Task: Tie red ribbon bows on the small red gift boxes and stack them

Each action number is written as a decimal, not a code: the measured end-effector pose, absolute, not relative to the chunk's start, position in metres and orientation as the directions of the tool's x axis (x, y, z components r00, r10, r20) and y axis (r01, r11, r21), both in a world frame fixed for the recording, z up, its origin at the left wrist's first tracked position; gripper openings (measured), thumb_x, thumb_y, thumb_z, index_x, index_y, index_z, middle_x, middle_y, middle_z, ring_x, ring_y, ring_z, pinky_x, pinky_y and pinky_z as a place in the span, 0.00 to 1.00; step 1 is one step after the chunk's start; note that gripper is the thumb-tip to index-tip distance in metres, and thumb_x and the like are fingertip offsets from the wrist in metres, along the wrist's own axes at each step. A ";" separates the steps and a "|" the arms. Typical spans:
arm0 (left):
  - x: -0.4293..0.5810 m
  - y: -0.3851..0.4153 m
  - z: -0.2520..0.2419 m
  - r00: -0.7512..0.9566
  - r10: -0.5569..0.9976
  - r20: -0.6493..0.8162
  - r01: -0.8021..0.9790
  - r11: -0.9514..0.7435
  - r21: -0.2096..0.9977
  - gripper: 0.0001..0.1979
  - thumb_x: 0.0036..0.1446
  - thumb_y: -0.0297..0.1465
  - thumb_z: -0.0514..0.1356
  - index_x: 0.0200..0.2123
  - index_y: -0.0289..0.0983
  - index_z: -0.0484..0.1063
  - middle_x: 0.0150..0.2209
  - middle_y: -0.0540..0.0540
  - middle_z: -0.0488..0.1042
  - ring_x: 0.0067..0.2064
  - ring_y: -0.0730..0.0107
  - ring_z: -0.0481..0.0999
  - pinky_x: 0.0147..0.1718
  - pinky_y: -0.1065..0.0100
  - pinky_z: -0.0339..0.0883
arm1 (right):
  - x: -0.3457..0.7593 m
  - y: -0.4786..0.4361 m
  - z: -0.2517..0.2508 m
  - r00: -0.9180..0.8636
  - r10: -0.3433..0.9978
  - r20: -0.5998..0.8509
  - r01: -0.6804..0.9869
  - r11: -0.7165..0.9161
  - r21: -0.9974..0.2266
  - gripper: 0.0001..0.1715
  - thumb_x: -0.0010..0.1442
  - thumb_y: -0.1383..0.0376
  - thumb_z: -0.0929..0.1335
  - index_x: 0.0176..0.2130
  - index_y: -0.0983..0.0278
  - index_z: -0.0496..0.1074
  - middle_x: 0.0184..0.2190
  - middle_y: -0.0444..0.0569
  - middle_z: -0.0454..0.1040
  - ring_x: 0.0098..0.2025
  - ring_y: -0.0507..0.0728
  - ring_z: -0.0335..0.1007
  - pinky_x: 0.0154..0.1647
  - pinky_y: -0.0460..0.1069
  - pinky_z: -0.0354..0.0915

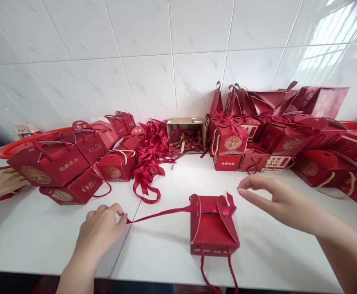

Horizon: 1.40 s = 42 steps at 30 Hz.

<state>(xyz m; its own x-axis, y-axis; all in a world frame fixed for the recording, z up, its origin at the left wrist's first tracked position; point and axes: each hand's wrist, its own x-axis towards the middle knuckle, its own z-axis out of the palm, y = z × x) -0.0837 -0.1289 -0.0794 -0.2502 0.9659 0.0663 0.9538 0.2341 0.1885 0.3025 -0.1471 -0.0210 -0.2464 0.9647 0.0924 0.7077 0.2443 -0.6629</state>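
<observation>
White table (154, 255) spans the lower frame. Left hand (101, 226) pinches the ribbon (163, 212), best kept flat across the box (213, 230); right hand (275, 200) hovers empty

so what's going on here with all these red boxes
The person's left hand pinches one end of a red ribbon, which stretches to a red box with its handle cords toward the near table edge. The right hand hovers off the box's right side, near a short ribbon tail, with nothing visibly held. At far left, another person's hand is by stacked red boxes.
</observation>
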 end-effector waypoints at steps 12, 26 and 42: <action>0.045 -0.142 -0.072 0.329 0.944 0.003 0.397 -0.141 0.907 0.14 0.59 0.46 0.54 0.36 0.41 0.61 0.37 0.51 0.66 0.41 0.68 0.66 0.41 0.69 0.61 | 0.279 -0.158 -0.091 -0.385 0.919 -0.081 0.238 0.014 -0.971 0.22 0.61 0.48 0.63 0.31 0.64 0.64 0.28 0.44 0.65 0.29 0.50 0.60 0.31 0.46 0.58; 0.031 -0.133 -0.070 0.424 0.899 -0.112 0.423 -0.087 0.902 0.23 0.57 0.48 0.54 0.21 0.38 0.52 0.23 0.55 0.49 0.27 0.74 0.51 0.27 0.69 0.47 | 0.319 -0.151 -0.097 -0.388 0.893 -0.226 0.171 -0.171 -0.970 0.24 0.55 0.50 0.70 0.24 0.64 0.60 0.17 0.35 0.45 0.19 0.45 0.37 0.20 0.46 0.37; 0.002 -0.146 -0.051 0.359 0.917 0.174 0.591 -0.368 0.718 0.07 0.56 0.34 0.59 0.31 0.40 0.75 0.33 0.47 0.71 0.34 0.67 0.71 0.24 0.72 0.60 | 0.300 -0.150 -0.101 -0.397 0.894 -0.210 0.260 -0.111 -0.959 0.27 0.56 0.48 0.67 0.46 0.65 0.71 0.19 0.37 0.49 0.22 0.48 0.39 0.23 0.47 0.37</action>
